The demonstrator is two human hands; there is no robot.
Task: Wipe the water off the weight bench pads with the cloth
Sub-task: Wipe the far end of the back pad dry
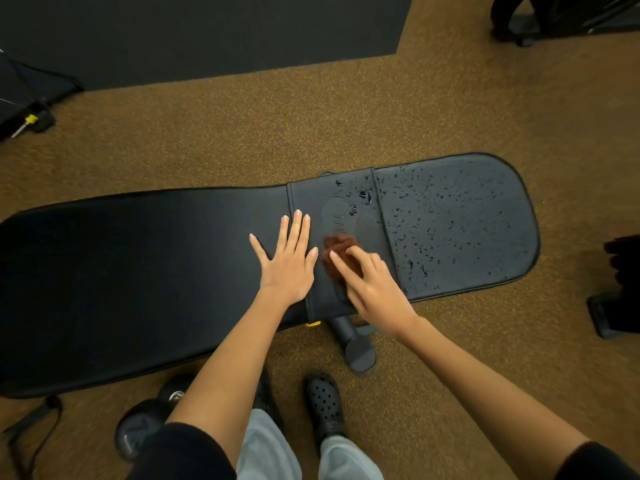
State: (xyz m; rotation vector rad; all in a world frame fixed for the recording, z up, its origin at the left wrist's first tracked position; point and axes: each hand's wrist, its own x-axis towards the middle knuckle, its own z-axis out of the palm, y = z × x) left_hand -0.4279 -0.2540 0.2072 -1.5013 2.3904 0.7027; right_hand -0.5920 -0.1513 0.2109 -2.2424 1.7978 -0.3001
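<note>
A rust-brown cloth point(341, 252) lies bunched on the black middle section of the bench point(332, 202), just right of centre in the frame. The right hand point(372, 289) rests on top of it with fingers bent and spread over the wad, pressing it down against the pad; whether the fingertips pinch the fabric or only push on it cannot be told, as the hand is slightly blurred. The left hand point(289, 261) lies flat beside it on the long back pad point(138, 271), palm down, fingers straight and fanned, holding nothing; its little finger is near the cloth's edge.

Water droplets point(446, 220) bead thickly over the rounded seat pad point(460, 223) at the right of the frame, and a few larger blobs sit on the upper part of the middle section above the cloth. The long back pad stretching to the left edge looks dry and matte.

Below the bench, a dark grey frame foot point(356, 348) pokes out onto the speckled brown floor point(242, 133). At the bottom centre a black perforated clog point(323, 405) and grey trouser legs point(273, 452) show, with black sleeves at the lower corners. A black mat point(207, 32) covers the upper left.
</note>
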